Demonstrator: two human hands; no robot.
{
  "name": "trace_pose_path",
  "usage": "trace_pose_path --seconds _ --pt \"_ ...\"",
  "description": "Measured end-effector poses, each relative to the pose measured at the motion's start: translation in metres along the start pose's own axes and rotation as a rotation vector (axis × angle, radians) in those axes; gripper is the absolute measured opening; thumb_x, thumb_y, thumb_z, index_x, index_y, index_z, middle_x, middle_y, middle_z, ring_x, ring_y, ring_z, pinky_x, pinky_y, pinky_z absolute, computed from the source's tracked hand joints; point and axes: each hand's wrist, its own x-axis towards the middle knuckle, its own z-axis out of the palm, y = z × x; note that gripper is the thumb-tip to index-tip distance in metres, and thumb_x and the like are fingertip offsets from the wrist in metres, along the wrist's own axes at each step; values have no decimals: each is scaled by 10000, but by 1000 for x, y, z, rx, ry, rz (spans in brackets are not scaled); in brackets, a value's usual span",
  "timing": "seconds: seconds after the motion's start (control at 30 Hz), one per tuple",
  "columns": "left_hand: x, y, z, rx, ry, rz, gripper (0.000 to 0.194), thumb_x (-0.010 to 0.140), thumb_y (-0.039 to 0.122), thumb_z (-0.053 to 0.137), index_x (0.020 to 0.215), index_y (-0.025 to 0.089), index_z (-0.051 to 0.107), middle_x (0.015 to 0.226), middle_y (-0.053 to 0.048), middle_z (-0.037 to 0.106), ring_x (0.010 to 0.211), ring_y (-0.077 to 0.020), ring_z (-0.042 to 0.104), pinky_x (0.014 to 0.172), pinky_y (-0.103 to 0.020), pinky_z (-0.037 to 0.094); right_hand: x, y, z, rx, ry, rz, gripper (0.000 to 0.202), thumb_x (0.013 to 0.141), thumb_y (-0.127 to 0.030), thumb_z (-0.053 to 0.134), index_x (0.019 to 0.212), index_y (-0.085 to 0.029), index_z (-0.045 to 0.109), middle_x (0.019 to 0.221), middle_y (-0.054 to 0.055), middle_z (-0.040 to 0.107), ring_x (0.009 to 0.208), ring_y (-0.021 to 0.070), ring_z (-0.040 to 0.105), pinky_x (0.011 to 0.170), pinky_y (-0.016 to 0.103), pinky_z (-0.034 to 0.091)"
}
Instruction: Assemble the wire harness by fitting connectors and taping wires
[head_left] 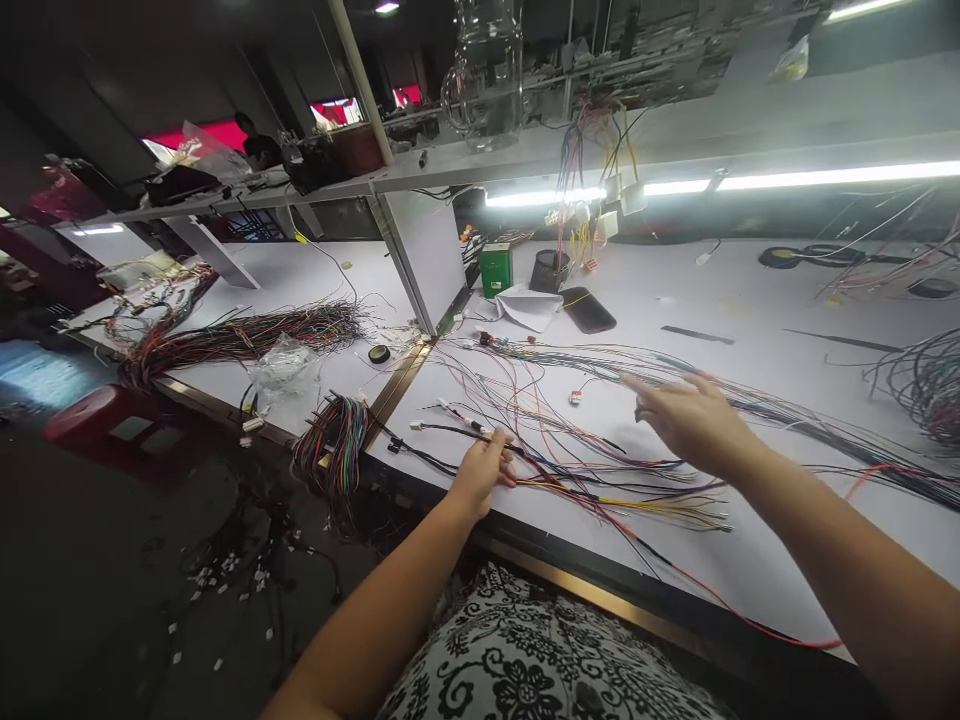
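My left hand [484, 470] is closed around a bundle of black, red and yellow wires near the table's front edge. Yellow wires [660, 507] with bare-looking ends fan out to its right, and a white connector [417, 426] lies to its left. My right hand [686, 420] is over the middle of the table with its fingers stretched apart, above a long bundle of grey and dark wires [810, 425]. No wire shows in its grip. Thin red and blue wires [525, 400] spread between the hands, and a small white connector [575, 397] lies left of my right hand.
A green box [496, 270], a black mesh cup [550, 272] and a dark phone-like object [589, 310] stand or lie at the back. Coiled wires [335, 455] hang over the front edge at left. A large wire bundle [247, 335] lies beyond the divider [420, 250]; a red stool [105, 425] stands below.
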Motion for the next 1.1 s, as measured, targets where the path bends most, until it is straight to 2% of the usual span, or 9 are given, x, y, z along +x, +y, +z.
trace_pose_path --seconds 0.07,0.17,0.27,0.37,0.5,0.6,0.8,0.93,1.1 --pt "-3 7 -11 48 -72 -71 551 766 660 505 917 136 579 652 -1 562 449 -88 529 402 -198 399 -10 2 18 -64 33 46 444 855 -191 459 1297 -215 502 1027 119 663 911 271 592 846 480 411" --pt "-13 21 -32 370 -238 -146 584 785 689 431 744 132 603 567 -37 596 425 -113 516 402 -216 357 -26 -33 24 100 143 47 371 873 -247 484 1235 -202 551 1172 131 598 1032 276 555 850 440 443" --pt "-22 31 -41 852 -159 215 498 837 602 436 684 168 626 594 -48 619 574 -159 565 569 -273 429 -37 -80 25 271 111 -32 340 880 -297 503 1209 -230 556 1115 88 625 1016 242 567 860 417 459" --pt "-22 32 -34 1219 -94 711 273 878 414 484 967 220 654 956 -70 662 962 -227 553 901 -384 375 -44 -109 34 279 63 -10 353 867 -312 526 1210 -237 550 1116 90 622 1000 256 567 851 447 462" --pt "-7 23 -24 1511 -228 859 192 885 253 487 1011 223 628 985 -67 622 1007 -230 500 973 -435 293 -57 -123 47 265 25 -6 419 862 -277 538 1275 -227 495 1187 100 586 1076 271 527 931 485 416" --pt "2 23 -27 1544 -327 858 197 912 214 432 912 203 628 908 -55 602 914 -198 505 874 -367 357 -71 -121 51 264 9 14 457 879 -237 507 1330 -239 434 1241 94 555 1116 264 508 954 481 408" --pt "-4 20 -40 1473 -525 985 225 932 199 398 991 201 616 994 -57 615 909 -186 513 801 -323 371 -87 -106 52 286 -28 96 396 904 -274 484 1295 -217 465 1260 100 528 1106 241 507 950 419 429" --pt "-13 9 -42 1461 -490 903 204 916 309 460 970 198 622 958 -57 612 895 -195 513 783 -327 375 -78 -103 44 253 -41 66 455 882 -240 493 1331 -191 438 1314 108 498 1151 263 463 962 436 394" --pt "-3 5 -29 1493 -386 869 220 928 279 422 950 213 631 905 -47 601 862 -185 506 762 -319 381 -62 -91 45 246 -7 -20 281 906 -150 415 1064 -211 641 883 66 641 835 209 533 791 382 405"
